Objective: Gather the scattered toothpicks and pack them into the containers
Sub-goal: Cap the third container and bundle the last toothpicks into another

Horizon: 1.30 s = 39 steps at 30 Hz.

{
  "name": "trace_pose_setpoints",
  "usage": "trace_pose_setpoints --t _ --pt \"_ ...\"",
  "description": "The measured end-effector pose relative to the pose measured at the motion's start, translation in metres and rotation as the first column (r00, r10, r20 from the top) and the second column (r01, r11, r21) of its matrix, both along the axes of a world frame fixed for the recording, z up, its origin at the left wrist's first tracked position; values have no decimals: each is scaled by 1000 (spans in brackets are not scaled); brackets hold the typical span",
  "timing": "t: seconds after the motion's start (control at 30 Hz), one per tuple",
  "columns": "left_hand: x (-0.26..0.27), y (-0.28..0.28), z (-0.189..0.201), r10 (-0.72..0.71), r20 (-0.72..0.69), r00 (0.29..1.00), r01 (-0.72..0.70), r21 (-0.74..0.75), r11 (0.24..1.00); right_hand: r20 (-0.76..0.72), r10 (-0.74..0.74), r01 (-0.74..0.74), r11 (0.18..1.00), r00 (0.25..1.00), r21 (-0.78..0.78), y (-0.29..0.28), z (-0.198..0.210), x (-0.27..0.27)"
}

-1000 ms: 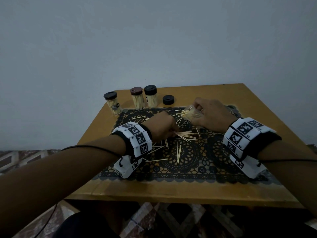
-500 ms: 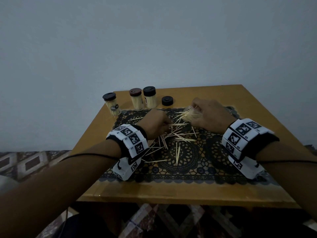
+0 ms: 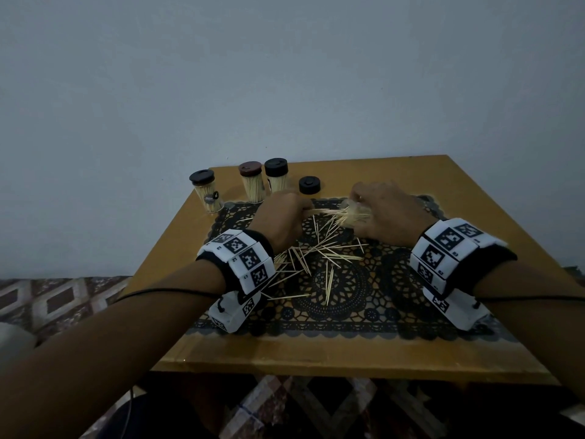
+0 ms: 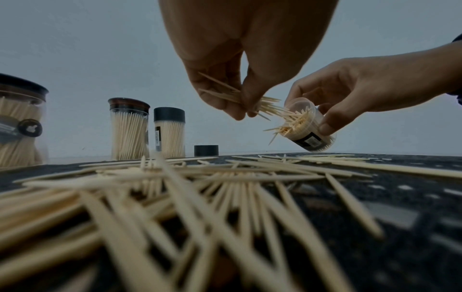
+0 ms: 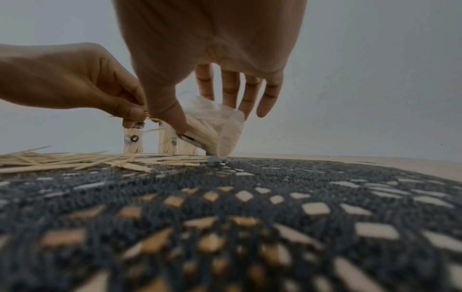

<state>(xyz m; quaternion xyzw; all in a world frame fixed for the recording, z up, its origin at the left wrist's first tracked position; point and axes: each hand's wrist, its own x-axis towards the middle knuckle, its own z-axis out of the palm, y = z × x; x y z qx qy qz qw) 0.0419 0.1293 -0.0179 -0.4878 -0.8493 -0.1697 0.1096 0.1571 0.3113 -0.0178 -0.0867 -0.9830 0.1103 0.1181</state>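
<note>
Nearest me, loose toothpicks (image 3: 319,255) lay scattered across the black lace mat (image 3: 364,299), crossing one another on its near and middle parts. Beyond that pile my left hand (image 4: 232,94) pinched a small bundle of toothpicks (image 4: 250,98) between thumb and fingers, tips aimed at the mouth of the open container (image 4: 306,126). My right hand (image 4: 362,87) gripped that container tilted above the mat's far side, its mouth turned toward the bundle and several sticks already poking out. I judged this the loading step: feeding one bundle in. The next move seemed to call for lining the tips up with the mouth, sliding them in, then going back for more. Past the mat's far edge a loose black lid (image 3: 310,184) sat on the tabletop (image 3: 348,356), left of it three capped containers (image 3: 253,185), full.
</note>
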Motion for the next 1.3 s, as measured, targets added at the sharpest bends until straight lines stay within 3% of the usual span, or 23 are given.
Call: trace_pose_setpoints --t 0.17,0.3,0.4,0.63,0.83,1.03,1.13,1.3 --pt "6 0 1 -233 8 973 232 53 971 -52 162 -165 984 986 -64 -5 -1 -1" --pt "9 0 1 -262 77 962 249 144 958 -94 231 -239 967 968 -90 -12 3 2" --pt "10 0 1 -293 97 951 281 122 952 -102 217 -227 968 971 -107 -10 1 0" --pt "11 1 2 -225 151 963 205 138 969 -153 166 -186 975 974 -122 0 -5 -4" --pt "5 1 -3 -62 151 987 51 76 996 -163 172 -190 976 972 -106 1 -6 -4" --pt "6 0 -1 -237 117 964 221 132 966 -140 182 -196 976 973 -94 0 -5 -3" --pt "7 1 -1 -248 161 955 222 162 962 -131 197 -211 972 972 -104 -2 -3 -2" --pt "6 1 -4 -212 276 938 218 8 976 -129 219 -232 968 967 -93 -2 -3 -2"
